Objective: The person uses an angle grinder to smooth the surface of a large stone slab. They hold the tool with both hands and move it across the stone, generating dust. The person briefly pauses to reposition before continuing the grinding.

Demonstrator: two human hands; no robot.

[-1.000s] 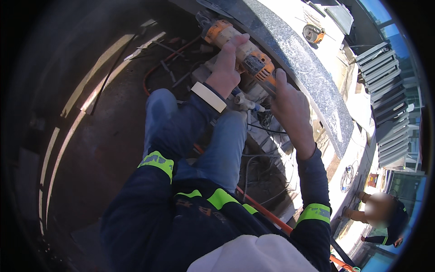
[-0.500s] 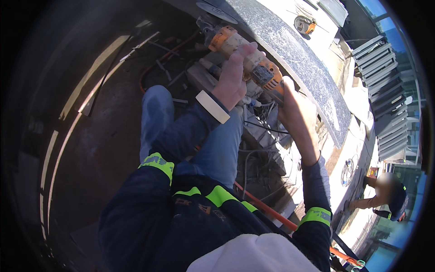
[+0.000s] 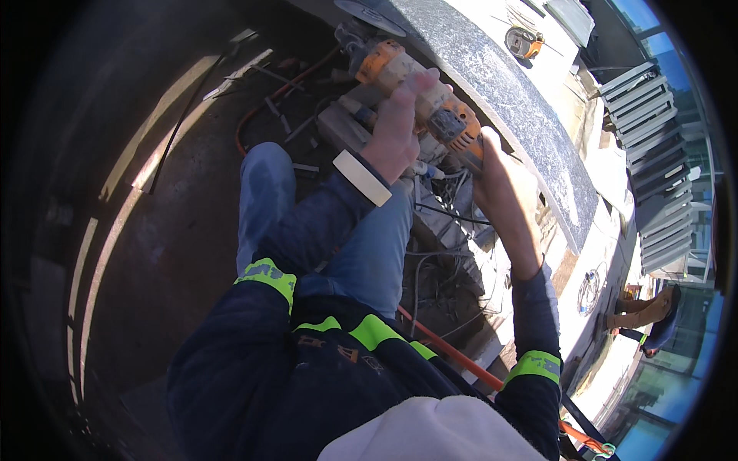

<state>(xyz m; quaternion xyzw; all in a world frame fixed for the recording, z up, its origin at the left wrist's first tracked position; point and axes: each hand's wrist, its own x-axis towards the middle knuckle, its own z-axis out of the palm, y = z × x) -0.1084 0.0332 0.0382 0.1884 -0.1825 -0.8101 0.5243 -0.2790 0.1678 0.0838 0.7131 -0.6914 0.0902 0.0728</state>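
Observation:
Both my hands are closed on an orange and grey, dust-covered angle grinder [image 3: 387, 66]. My left hand [image 3: 396, 127] wraps round the middle of its body. At the rear handle, my right hand [image 3: 503, 184] grips from the right side. The round disc [image 3: 370, 17] at the grinder's head lies at the near edge of a dark, dusty stone slab [image 3: 492, 84]. Whether the disc touches the slab, I cannot tell. Parts of the grinder's body are hidden behind my fingers.
Under the grinder lie loose blocks [image 3: 342, 127] and tangled cables [image 3: 453, 200]. An orange tape measure [image 3: 523, 44] rests on the pale surface beyond the slab. Grey slats [image 3: 646, 154] are stacked at the right. Another person [image 3: 653, 315] stands at the far right.
The person at the far right has shifted posture. My hands and the grinder have barely moved, keeping the same grip.

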